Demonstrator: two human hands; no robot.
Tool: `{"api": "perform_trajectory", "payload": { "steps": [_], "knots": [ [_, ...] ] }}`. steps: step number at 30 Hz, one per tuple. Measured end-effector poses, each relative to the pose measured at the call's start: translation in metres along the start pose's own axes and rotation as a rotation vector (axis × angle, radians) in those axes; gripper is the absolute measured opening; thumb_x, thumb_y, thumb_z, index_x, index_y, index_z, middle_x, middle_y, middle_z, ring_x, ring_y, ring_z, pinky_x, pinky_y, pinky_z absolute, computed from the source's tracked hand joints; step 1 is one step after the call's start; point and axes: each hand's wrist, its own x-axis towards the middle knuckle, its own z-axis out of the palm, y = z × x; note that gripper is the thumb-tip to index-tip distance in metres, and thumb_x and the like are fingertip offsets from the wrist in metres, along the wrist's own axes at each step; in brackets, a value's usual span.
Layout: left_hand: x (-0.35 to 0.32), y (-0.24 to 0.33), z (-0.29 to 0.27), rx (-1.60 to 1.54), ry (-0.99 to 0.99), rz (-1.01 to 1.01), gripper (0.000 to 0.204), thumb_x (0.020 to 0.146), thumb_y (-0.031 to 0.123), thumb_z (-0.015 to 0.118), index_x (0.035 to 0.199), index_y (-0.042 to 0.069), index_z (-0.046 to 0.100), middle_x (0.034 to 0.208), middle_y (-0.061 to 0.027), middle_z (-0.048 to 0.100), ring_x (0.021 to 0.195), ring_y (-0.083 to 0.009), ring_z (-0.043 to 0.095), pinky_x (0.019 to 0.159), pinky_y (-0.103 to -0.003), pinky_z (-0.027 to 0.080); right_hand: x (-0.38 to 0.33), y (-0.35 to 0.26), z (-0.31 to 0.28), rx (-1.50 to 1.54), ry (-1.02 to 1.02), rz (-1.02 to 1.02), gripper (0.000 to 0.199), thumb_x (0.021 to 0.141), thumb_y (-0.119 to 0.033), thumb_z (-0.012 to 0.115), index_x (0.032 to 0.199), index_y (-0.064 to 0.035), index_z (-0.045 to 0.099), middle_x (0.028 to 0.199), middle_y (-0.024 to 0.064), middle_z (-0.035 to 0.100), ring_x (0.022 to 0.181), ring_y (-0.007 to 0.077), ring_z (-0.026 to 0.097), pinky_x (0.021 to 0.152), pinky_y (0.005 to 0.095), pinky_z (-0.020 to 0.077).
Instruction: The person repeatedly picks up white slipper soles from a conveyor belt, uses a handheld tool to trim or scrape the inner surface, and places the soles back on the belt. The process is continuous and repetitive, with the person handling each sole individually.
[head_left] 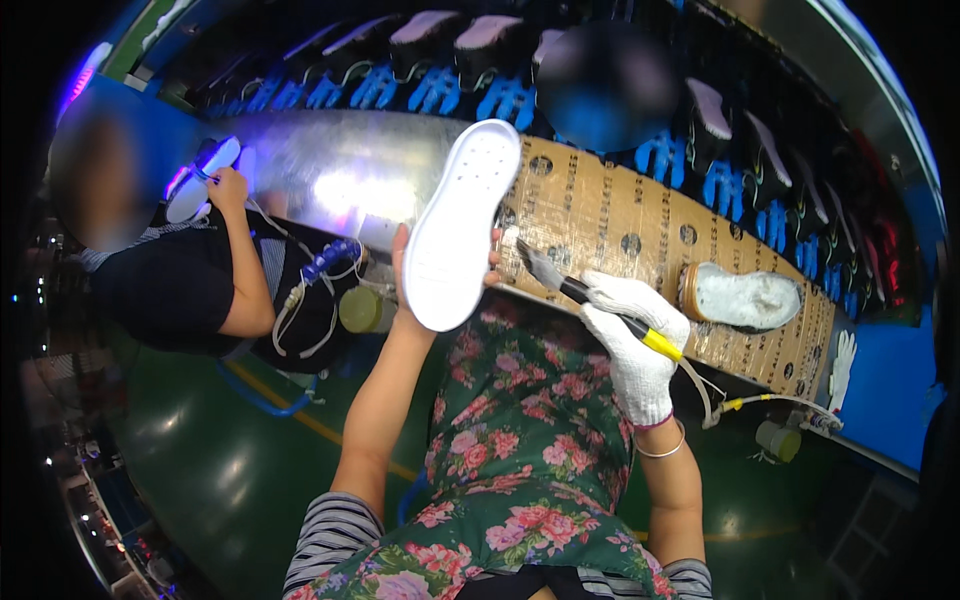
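A white shoe sole (pixel 452 235) lies across my bare left hand (pixel 403 275), its inner face turned up and its far end pointing away from me. Fingers of that hand curl round both edges of the sole. In a white knitted glove, my right hand (pixel 637 340) is closed round a brush (pixel 566 286) with a black and yellow handle. A thin hose (pixel 697 378) runs from the handle's rear end. The dark-tipped bristles are just right of the sole, apart from it. To the right, a tan-rimmed container (pixel 745 297) with a whitish, crusted inside rests on the cardboard.
Printed brown cardboard (pixel 640 225) covers part of the metal bench (pixel 330 150). Behind it runs a rack of shoe parts on blue holders (pixel 505 100). A white glove (pixel 842 368) lies at the right end. At left, a co-worker's hand (pixel 228 187) handles another sole (pixel 190 197).
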Motion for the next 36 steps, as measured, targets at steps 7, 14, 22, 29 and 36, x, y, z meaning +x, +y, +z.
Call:
{"api": "perform_trajectory", "payload": {
  "steps": [7,14,22,29,36],
  "knots": [
    [-0.005,0.027,-0.018,-0.363,0.189,0.371,0.100,0.087,0.056,0.073,0.161,0.003,0.033,0.164,-0.0278,0.031,0.150,-0.0493,0.032,0.120,-0.059,0.037,-0.017,0.033,0.011,0.153,0.037,0.257,0.017,0.085,0.003,0.081,0.102,0.0008,0.080,0.109,0.0113,0.079,0.101,0.0162,0.072,0.091,0.0301,0.0574],
    [-0.095,-0.047,0.002,-0.498,0.353,0.342,0.085,0.096,0.052,0.064,0.150,-0.010,0.042,0.144,-0.0223,0.051,0.134,-0.0360,0.051,0.114,-0.047,0.045,-0.038,0.043,0.001,0.313,0.086,0.398,0.020,0.089,0.003,0.078,0.109,0.0028,0.079,0.110,0.0096,0.078,0.100,0.0138,0.071,0.091,0.0287,0.0570],
    [0.095,-0.036,0.207,1.266,-0.292,0.757,0.039,0.099,0.004,0.060,0.137,-0.003,0.061,0.100,-0.0068,0.066,0.083,-0.0125,0.064,0.074,-0.025,0.052,-0.044,0.047,-0.024,0.387,0.240,0.410,0.020,0.090,0.000,0.078,0.110,0.0030,0.078,0.109,0.0087,0.077,0.098,0.0138,0.071,0.089,0.0279,0.0576],
    [0.264,0.033,0.352,2.149,-0.017,1.055,0.044,0.089,0.008,0.072,0.129,-0.006,0.060,0.112,-0.0212,0.072,0.090,-0.0247,0.073,0.081,-0.035,0.057,-0.046,0.047,-0.019,0.424,0.236,0.385,0.020,0.090,0.001,0.077,0.109,0.0034,0.078,0.109,0.0102,0.077,0.100,0.0155,0.071,0.092,0.0294,0.0569],
    [0.147,0.040,0.259,1.300,-0.263,1.366,0.039,0.092,0.009,0.069,0.127,0.005,0.054,0.127,-0.0128,0.060,0.111,-0.0184,0.060,0.093,-0.032,0.052,-0.036,0.037,-0.050,0.443,0.391,0.301,0.018,0.089,0.004,0.073,0.106,0.0027,0.077,0.106,0.0109,0.076,0.091,0.0148,0.070,0.081,0.0264,0.0559]
  ]
}}
